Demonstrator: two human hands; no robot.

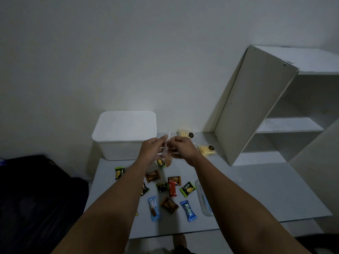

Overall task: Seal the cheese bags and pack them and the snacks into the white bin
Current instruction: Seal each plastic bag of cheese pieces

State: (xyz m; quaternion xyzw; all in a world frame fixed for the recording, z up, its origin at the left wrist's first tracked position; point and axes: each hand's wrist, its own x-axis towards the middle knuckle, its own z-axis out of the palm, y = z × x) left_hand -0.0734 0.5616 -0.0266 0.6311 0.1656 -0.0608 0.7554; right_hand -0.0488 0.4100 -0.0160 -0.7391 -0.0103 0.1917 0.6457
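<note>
— Pinching a clear cheese bag (166, 150), apparently along its top edge: left hand (153, 150) and right hand (181, 149), above the counter (238, 189).

— Beside the white bin (124, 138); snacks (170, 191) scattered below.

- The bin (124, 136) stands at the table's (256, 189) far edge, left of frame centre.
- Two cheese bags (185, 133) (206, 150) lie right of the bin, before the shelf unit (275, 107) at upper right.
- Both hands (153, 148) (183, 148) hold a bag (167, 153) between bin and cheese bags.
- Snack packets (169, 189) lie scattered on the table in the lower centre.
</note>
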